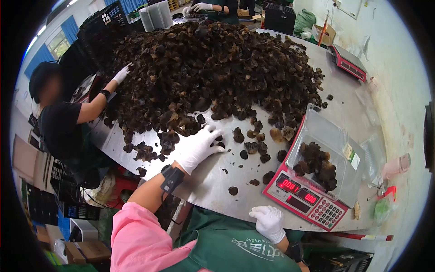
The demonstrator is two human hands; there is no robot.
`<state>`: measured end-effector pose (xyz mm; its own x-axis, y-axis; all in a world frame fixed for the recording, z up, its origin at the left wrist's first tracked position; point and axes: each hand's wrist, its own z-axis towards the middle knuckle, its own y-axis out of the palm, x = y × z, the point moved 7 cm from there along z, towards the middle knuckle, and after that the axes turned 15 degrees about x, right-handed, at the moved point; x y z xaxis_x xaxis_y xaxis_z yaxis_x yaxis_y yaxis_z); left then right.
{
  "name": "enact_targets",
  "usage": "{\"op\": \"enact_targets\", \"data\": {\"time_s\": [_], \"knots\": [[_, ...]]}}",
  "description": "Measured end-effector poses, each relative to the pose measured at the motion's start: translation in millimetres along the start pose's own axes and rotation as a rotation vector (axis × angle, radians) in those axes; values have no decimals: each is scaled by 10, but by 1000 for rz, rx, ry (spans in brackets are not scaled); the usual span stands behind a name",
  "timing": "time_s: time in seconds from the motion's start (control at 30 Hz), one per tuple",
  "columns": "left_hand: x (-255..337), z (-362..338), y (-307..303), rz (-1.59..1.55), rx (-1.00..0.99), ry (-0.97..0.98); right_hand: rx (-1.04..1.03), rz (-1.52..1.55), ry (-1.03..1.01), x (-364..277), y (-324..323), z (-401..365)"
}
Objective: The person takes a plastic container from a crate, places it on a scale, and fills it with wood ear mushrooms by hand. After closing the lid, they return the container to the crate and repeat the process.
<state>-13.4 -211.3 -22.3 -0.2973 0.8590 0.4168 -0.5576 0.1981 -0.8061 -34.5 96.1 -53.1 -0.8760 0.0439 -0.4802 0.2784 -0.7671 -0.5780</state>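
A large heap of dark brown wood ear mushrooms [213, 68] covers much of the metal table [204, 181]. My left hand [197, 147], in a white glove, rests at the heap's front edge, thumb and fingers apart around small dark pieces. Loose wood ear pieces [262, 147] lie to its right. My right hand [269, 223], also gloved, is curled closed by the table's near edge, with nothing visible in it. Beyond that hand stands a red scale [312, 204] reading 0.081. On it, a clear plastic tray [299, 152] holds a clump of wood ear mushrooms [317, 165].
A second red scale [349, 63] stands at the far right. One person [61, 118] at the left reaches a gloved hand into the heap; another person's gloved hands [199, 7] show at the back. Plastic bags [371, 158] lie along the right wall.
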Motion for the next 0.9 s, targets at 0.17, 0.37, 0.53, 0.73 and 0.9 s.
{"op": "enact_targets", "data": {"time_s": [0.17, 0.37, 0.53, 0.73, 0.9], "knots": [[-189, -41, 310, -40, 162, 120, 10, -22, -1, -7, 1, -19], [173, 390, 437, -87, 217, 152, 0, -27, -19, -4, 11, -52], [163, 450, 730, -67, 59, 183, 44, -35, -6, 47, 35, -78], [176, 406, 811, -46, -4, 239, 51, -16, -28, 28, 14, -57], [475, 460, 398, -50, 265, 226, 68, 16, -29, 22, 4, -57]]}}
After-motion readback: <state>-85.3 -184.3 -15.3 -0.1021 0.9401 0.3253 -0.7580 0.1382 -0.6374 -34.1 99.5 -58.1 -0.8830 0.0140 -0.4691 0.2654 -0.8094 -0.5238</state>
